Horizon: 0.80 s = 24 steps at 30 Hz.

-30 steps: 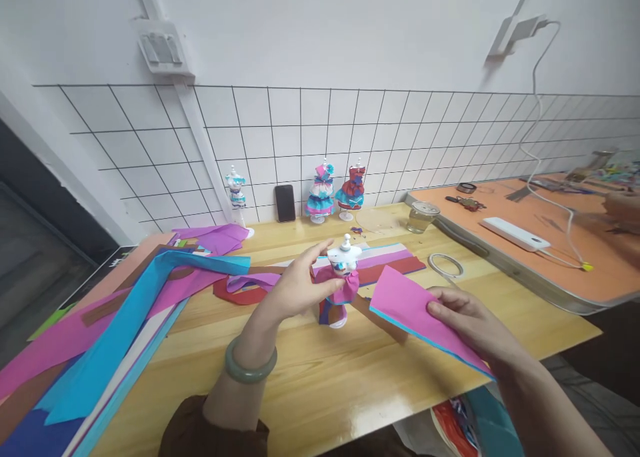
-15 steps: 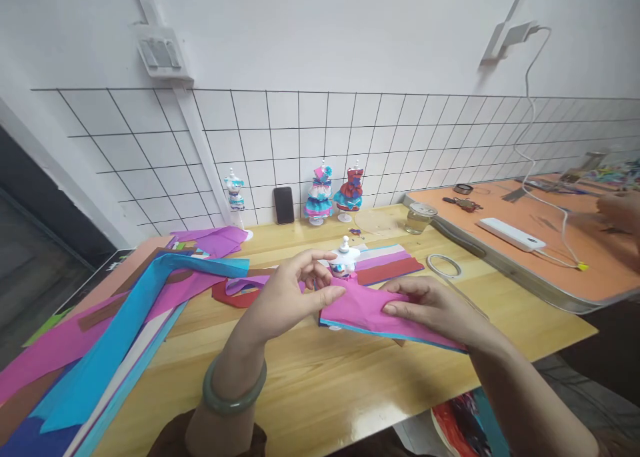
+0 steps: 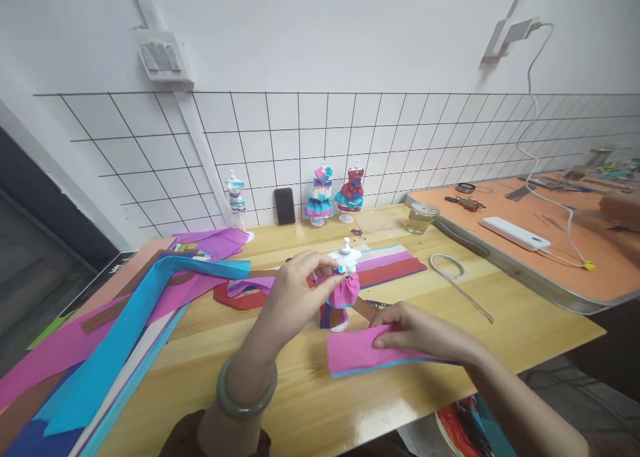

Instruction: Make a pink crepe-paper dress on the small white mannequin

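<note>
A small white dress form [image 3: 349, 260] stands on the wooden table, with a gathered pink skirt [image 3: 344, 291] round its waist and a white base under it. My left hand [image 3: 303, 293], a green bangle on its wrist, pinches the form's left side at the bodice. In my right hand [image 3: 415, 333] is a pink paper strip [image 3: 353, 351] with a light blue lower edge, held between thumb and fingers low over the table in front of the form. The strip's far end is hidden under my right wrist.
Coloured paper strips [image 3: 115, 337] cover the left side. Dressed forms [image 3: 320, 197] and a phone [image 3: 285, 207] stand at the wall. A tape roll [image 3: 447, 266] and glass jar [image 3: 421, 218] are right. Beyond the orange table's power strip [image 3: 515, 234], another person's hand [image 3: 620, 210] shows.
The pink strip and my right hand have moved down and away from the form, so its pink skirt now shows. My left hand has closed in on the form's bodice.
</note>
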Each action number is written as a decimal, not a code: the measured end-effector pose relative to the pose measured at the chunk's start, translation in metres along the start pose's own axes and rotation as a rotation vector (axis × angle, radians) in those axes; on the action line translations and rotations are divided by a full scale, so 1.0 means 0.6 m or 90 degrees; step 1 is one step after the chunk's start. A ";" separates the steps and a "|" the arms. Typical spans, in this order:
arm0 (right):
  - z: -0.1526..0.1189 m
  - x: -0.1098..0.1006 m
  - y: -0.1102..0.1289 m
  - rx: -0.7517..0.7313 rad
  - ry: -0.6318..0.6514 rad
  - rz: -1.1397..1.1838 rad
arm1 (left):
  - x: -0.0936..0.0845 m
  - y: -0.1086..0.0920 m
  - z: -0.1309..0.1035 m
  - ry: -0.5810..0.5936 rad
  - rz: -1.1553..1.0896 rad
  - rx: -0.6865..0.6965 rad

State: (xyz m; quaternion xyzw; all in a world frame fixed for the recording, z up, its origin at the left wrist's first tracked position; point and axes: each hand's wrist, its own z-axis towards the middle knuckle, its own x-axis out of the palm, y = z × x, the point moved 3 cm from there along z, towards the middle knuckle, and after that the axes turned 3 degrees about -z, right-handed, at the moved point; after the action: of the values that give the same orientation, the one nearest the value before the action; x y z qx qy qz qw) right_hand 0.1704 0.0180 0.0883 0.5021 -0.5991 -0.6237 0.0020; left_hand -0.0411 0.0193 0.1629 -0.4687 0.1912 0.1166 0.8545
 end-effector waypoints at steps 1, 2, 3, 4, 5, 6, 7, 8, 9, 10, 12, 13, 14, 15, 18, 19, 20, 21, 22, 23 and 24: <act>0.006 0.010 -0.016 0.001 0.001 -0.028 | 0.005 -0.004 0.000 -0.008 0.035 0.036; 0.010 0.018 -0.032 -0.003 -0.005 -0.051 | 0.010 -0.008 0.000 -0.013 0.068 0.064; 0.013 0.021 -0.047 -0.005 -0.026 -0.069 | 0.014 -0.010 0.000 -0.016 0.097 0.084; 0.014 0.019 -0.061 -0.005 -0.051 -0.081 | 0.018 -0.011 -0.001 -0.022 0.120 0.095; 0.013 0.014 -0.074 -0.002 -0.078 -0.090 | 0.021 -0.011 -0.001 -0.032 0.140 0.100; 0.011 0.006 -0.085 0.005 -0.105 -0.099 | 0.023 -0.011 -0.001 -0.049 0.157 0.102; 0.009 -0.004 -0.094 0.014 -0.128 -0.112 | 0.025 -0.009 -0.001 -0.068 0.171 0.101; 0.007 -0.015 -0.100 0.023 -0.153 -0.130 | 0.026 -0.008 -0.001 -0.086 0.182 0.097; 0.006 -0.026 -0.101 0.028 -0.184 -0.153 | 0.028 -0.006 -0.001 -0.100 0.191 0.093; 0.006 -0.035 -0.099 0.030 -0.219 -0.173 | 0.030 -0.005 -0.001 -0.110 0.200 0.089; 0.012 -0.048 -0.083 0.009 -0.292 -0.181 | 0.034 -0.003 -0.001 -0.120 0.213 0.082; 0.017 -0.050 -0.069 -0.012 -0.324 -0.161 | 0.035 -0.003 -0.001 -0.124 0.216 0.079; 0.023 -0.051 -0.054 -0.040 -0.348 -0.128 | 0.035 -0.003 -0.001 -0.127 0.216 0.077; 0.029 -0.051 -0.036 -0.073 -0.367 -0.084 | 0.036 -0.004 -0.001 -0.128 0.212 0.073; 0.048 -0.054 0.018 -0.190 -0.381 0.077 | 0.036 -0.004 -0.001 -0.127 0.185 0.048; 0.052 -0.056 0.034 -0.219 -0.376 0.125 | 0.036 -0.004 0.000 -0.125 0.176 0.038; 0.055 -0.060 0.049 -0.237 -0.374 0.159 | 0.036 -0.004 0.000 -0.126 0.170 0.029; 0.057 -0.063 0.061 -0.245 -0.376 0.174 | 0.036 -0.004 0.000 -0.127 0.166 0.023; 0.058 -0.066 0.071 -0.248 -0.383 0.167 | 0.036 -0.004 0.000 -0.131 0.166 0.020; 0.059 -0.069 0.079 -0.251 -0.394 0.144 | 0.036 -0.004 0.000 -0.134 0.166 0.019; 0.060 -0.070 0.085 -0.256 -0.407 0.113 | 0.037 -0.004 0.000 -0.138 0.168 0.017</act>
State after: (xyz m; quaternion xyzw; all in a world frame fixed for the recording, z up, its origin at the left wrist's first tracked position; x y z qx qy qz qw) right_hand 0.1382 0.0557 0.1448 0.2186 -0.4763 -0.8510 -0.0326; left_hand -0.0204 0.0182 0.1549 -0.4128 0.1591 0.2749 0.8537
